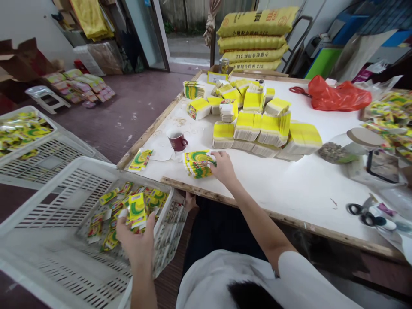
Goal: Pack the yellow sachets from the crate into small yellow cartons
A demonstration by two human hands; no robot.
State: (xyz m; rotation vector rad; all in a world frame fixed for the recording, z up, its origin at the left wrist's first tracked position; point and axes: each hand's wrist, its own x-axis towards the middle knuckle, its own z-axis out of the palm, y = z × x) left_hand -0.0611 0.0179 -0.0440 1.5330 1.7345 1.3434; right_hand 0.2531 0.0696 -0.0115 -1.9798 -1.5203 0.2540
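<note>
My left hand is over a white plastic crate, thumb and fingers spread apart. A yellow-and-green packet shows between them, with gaps visible on both sides. Under it, several similar packets lie loose in the crate. On the table, my right hand grips the right end of a fanned row of yellow-and-green packets. Its fingertips press on the row near the table's front edge. Left of that row lies a flat packet.
A maroon mug stands behind the row. Stacks of yellow-and-white cards fill the table's middle. Scissors, a jar and a red plastic bag are at the right. Another crate stands at left.
</note>
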